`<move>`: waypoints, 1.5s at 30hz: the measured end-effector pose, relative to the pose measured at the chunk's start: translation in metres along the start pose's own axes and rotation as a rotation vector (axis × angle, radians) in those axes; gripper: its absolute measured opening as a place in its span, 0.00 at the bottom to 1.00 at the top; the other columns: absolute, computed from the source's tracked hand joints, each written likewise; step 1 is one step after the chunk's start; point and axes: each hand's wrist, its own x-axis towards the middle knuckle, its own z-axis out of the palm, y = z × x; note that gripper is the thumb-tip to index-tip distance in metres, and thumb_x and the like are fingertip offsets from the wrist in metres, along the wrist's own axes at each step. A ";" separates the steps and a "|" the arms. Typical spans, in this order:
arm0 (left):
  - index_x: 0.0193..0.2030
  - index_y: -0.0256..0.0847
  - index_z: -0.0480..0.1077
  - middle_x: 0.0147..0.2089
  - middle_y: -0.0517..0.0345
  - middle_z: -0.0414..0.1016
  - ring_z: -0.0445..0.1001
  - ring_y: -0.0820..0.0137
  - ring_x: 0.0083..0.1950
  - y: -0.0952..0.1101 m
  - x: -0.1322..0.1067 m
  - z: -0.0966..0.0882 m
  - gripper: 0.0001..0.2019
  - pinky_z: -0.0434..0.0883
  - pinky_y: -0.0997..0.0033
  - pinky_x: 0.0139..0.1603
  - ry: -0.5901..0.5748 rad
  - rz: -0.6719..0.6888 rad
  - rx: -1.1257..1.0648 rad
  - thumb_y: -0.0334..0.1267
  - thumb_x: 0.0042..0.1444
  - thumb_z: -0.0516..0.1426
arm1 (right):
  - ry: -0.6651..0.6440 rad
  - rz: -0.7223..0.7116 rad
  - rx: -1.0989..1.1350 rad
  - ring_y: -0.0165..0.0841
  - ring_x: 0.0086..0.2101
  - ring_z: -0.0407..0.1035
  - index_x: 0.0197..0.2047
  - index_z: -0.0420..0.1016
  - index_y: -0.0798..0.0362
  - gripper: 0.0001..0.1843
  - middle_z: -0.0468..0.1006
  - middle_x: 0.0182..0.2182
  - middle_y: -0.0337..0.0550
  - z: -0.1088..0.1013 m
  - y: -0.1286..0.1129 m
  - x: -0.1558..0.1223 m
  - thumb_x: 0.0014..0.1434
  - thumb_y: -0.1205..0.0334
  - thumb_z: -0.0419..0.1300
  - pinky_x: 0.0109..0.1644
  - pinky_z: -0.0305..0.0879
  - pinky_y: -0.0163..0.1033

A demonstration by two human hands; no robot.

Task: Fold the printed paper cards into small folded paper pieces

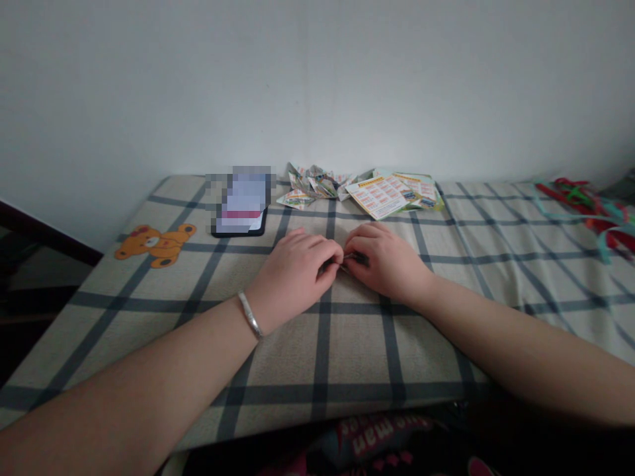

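Note:
My left hand [300, 271], with a silver bangle [249, 315] at the wrist, is closed in a pinch over the middle of the checked tablecloth [292, 357]. Facing it, my right hand [384, 261] is closed too, and the fingertips of both nearly meet. A small thin edge shows between them; the fingers hide the rest, so its kind is unclear. Just beyond my right hand lie printed paper sheets [380, 197]. Crumpled printed paper [317, 182] sits to their left.
A phone [242, 201] lies at the back left, its screen blurred out. Nearer the left edge is a flat orange bear cutout [157, 246]. Red, green and pale blue ribbon-like strips [590, 211] are heaped at the far right. A white wall [317, 86] stands behind the table.

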 end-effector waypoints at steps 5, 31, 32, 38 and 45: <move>0.36 0.42 0.67 0.35 0.61 0.72 0.71 0.67 0.41 0.002 -0.001 -0.002 0.03 0.62 0.56 0.59 -0.003 -0.007 0.013 0.30 0.57 0.55 | 0.007 0.060 -0.107 0.40 0.46 0.68 0.37 0.76 0.53 0.06 0.77 0.41 0.45 -0.004 -0.003 -0.004 0.57 0.62 0.60 0.51 0.65 0.43; 0.38 0.41 0.66 0.40 0.56 0.73 0.70 0.63 0.47 -0.005 0.000 -0.003 0.04 0.67 0.59 0.51 0.003 -0.054 -0.014 0.34 0.58 0.58 | -0.004 0.023 0.073 0.36 0.38 0.71 0.32 0.74 0.52 0.10 0.79 0.34 0.44 -0.008 0.016 -0.004 0.60 0.55 0.61 0.44 0.63 0.41; 0.38 0.41 0.66 0.40 0.56 0.72 0.70 0.63 0.47 -0.006 0.000 -0.003 0.04 0.67 0.59 0.51 0.002 -0.051 -0.012 0.34 0.58 0.58 | 0.012 0.011 0.047 0.36 0.39 0.71 0.31 0.73 0.52 0.11 0.79 0.35 0.44 -0.009 0.015 -0.004 0.60 0.55 0.61 0.44 0.63 0.41; 0.37 0.40 0.67 0.38 0.57 0.73 0.70 0.64 0.44 -0.008 0.001 -0.002 0.03 0.68 0.61 0.47 -0.009 -0.060 -0.036 0.33 0.58 0.58 | 0.075 -0.078 -0.093 0.38 0.40 0.70 0.30 0.73 0.53 0.16 0.78 0.34 0.46 -0.009 0.013 -0.007 0.62 0.51 0.58 0.43 0.62 0.42; 0.36 0.41 0.67 0.38 0.57 0.73 0.71 0.65 0.43 -0.011 0.000 -0.003 0.05 0.68 0.62 0.46 -0.013 -0.076 -0.061 0.37 0.57 0.60 | 0.025 -0.133 0.054 0.37 0.39 0.70 0.30 0.73 0.52 0.18 0.77 0.35 0.45 -0.008 0.017 -0.007 0.57 0.45 0.62 0.41 0.61 0.39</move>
